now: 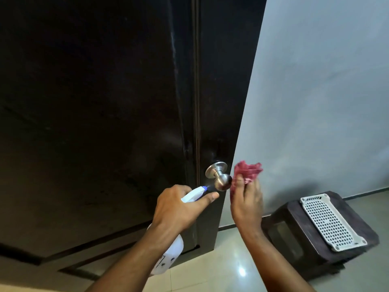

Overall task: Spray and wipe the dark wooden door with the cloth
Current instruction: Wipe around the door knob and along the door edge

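The dark wooden door fills the left and middle of the view, with a round steel knob near its right edge. My left hand grips a white spray bottle; its blue-tipped nozzle points at the knob from just below and left. My right hand holds a crumpled dark red cloth just right of the knob, level with the door's edge.
A pale blue-grey wall stands to the right of the door. A dark plastic stool sits on the tiled floor at lower right, with a white perforated tray lying on top.
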